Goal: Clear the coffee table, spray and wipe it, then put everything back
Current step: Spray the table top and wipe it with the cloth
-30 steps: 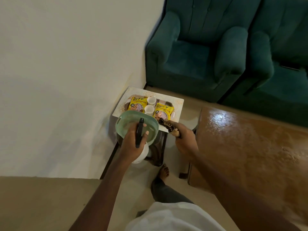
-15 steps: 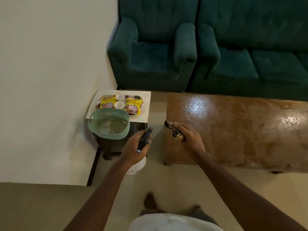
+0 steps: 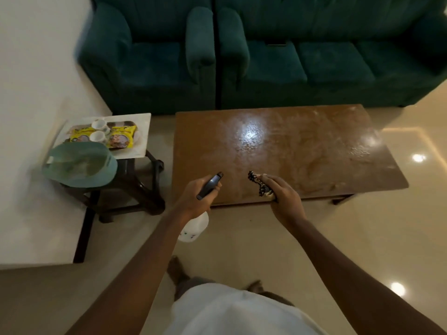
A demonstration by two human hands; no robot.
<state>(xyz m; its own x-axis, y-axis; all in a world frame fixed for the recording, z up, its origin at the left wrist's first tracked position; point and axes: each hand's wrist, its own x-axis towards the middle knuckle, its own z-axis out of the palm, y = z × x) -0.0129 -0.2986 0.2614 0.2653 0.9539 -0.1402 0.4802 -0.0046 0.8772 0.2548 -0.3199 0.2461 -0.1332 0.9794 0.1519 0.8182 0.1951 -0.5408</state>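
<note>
Your left hand (image 3: 196,197) is clamped round the spray bottle (image 3: 193,226) at its neck, off the coffee table (image 3: 314,146) near-left corner, right hand (image 3: 283,192) pinches the limp patterned cloth (image 3: 260,184) over the near edge; bottle's likely rigid and bottom-heavy, so the neck hold suits, and the cloth wants bunching.

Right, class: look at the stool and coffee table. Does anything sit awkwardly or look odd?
The green basin overhangs the near edge of the dark stool, so it could tip. The coffee table looks streaked and smeary.
</note>
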